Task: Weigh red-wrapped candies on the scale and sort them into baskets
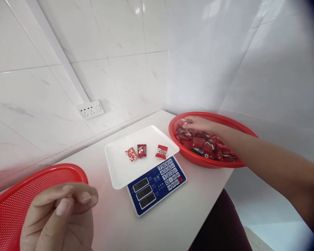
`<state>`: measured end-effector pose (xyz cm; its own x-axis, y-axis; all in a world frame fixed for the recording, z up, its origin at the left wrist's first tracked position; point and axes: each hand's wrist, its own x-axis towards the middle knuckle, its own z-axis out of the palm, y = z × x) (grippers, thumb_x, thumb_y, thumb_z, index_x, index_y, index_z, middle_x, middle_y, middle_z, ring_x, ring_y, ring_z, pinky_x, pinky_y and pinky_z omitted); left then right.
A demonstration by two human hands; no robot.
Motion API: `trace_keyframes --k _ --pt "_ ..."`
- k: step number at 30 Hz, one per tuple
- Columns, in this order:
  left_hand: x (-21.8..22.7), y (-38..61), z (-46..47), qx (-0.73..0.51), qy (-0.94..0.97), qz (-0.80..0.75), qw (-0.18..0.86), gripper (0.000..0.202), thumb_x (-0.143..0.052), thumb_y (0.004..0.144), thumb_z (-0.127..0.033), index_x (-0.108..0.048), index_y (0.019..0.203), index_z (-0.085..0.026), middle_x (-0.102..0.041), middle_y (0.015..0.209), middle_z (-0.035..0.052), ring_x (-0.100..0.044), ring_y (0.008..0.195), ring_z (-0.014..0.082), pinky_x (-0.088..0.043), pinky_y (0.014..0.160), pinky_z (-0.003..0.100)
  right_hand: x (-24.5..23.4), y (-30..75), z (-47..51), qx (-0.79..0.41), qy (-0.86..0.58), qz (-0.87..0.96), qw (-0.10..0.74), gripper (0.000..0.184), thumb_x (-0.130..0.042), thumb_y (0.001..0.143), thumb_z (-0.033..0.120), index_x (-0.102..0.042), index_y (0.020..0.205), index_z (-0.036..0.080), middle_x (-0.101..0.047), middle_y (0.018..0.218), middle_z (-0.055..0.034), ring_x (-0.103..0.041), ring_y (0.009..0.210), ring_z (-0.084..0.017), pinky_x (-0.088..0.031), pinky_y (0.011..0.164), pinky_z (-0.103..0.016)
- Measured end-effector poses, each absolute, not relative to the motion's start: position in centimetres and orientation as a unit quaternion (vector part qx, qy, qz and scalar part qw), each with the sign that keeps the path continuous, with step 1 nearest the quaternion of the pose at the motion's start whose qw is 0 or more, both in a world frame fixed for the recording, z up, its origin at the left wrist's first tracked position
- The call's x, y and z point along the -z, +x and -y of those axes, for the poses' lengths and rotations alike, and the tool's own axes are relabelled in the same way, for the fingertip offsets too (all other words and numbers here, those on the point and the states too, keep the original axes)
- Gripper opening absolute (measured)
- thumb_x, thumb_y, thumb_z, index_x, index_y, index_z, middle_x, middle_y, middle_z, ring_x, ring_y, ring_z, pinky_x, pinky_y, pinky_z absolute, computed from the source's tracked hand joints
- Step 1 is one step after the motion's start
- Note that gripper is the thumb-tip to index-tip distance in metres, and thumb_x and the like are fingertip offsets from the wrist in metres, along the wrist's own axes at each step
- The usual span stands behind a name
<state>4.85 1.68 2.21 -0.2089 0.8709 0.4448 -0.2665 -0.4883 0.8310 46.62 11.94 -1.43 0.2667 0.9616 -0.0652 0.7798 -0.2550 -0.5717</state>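
Observation:
My right hand [196, 123] reaches into a red plastic basket [193, 161] at the right. Its fingers are closed at a small wrapped packet [184, 120] with a whitish end; the fingertips are partly hidden. Below the hand lie many red wrapped packets [199, 142]. In the lower left, my left hand [61, 216] is held up with its fingers curled and the thumb close to them, nothing visible in them. A digital scale [157, 186] stands between the hands. On its white tray [122, 174] lie a flower-patterned packet [131, 154], a dark red packet [141, 151] and a red-and-white packet [161, 152].
A second red basket [7, 212] stands at the left, partly behind my left hand. The white table [170, 223] meets a tiled wall [128, 87] with a power socket [90, 109]. The table's near edge runs along the lower right, above a dark-clothed leg [222, 226].

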Motion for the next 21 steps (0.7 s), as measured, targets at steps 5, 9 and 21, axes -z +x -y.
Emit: trace_keyframes --k 5,9,21 --pt "-2.4 4.7 -1.6 -0.719 0.510 -0.259 0.396 0.008 -0.070 0.076 -0.023 -0.069 0.084 -0.022 -0.064 0.065 -0.0034 -0.054 0.060 0.0107 -0.048 0.056 0.021 -1.6 41.1 -11.2 -0.275 -0.722 0.563 0.293 0.058 -0.060 0.082 0.044 -0.048 0.134 0.021 -0.061 0.129 -0.0104 -0.063 0.107 -0.027 -0.051 0.090 -0.036" --pt "-2.6 4.4 -1.5 -0.713 0.534 -0.224 0.395 0.008 -0.068 0.078 -0.022 -0.070 0.086 -0.022 -0.065 0.064 -0.0033 -0.057 0.059 0.0098 -0.050 0.056 0.020 -1.7 36.2 -11.1 -0.351 -0.643 0.615 0.293 0.060 -0.060 0.081 0.047 -0.046 0.136 0.028 -0.068 0.115 -0.0086 -0.066 0.100 -0.025 -0.054 0.088 -0.037" --pt "-3.3 3.5 -1.1 -0.714 0.549 -0.197 0.387 0.009 -0.066 0.081 -0.023 -0.071 0.088 -0.023 -0.065 0.064 -0.0025 -0.058 0.058 0.0092 -0.051 0.056 0.020 -0.5 32.2 -9.8 -0.162 -0.655 0.738 -0.019 0.068 -0.050 0.082 0.051 -0.041 0.144 0.027 -0.049 0.141 -0.0097 -0.051 0.123 -0.035 -0.043 0.097 -0.049"
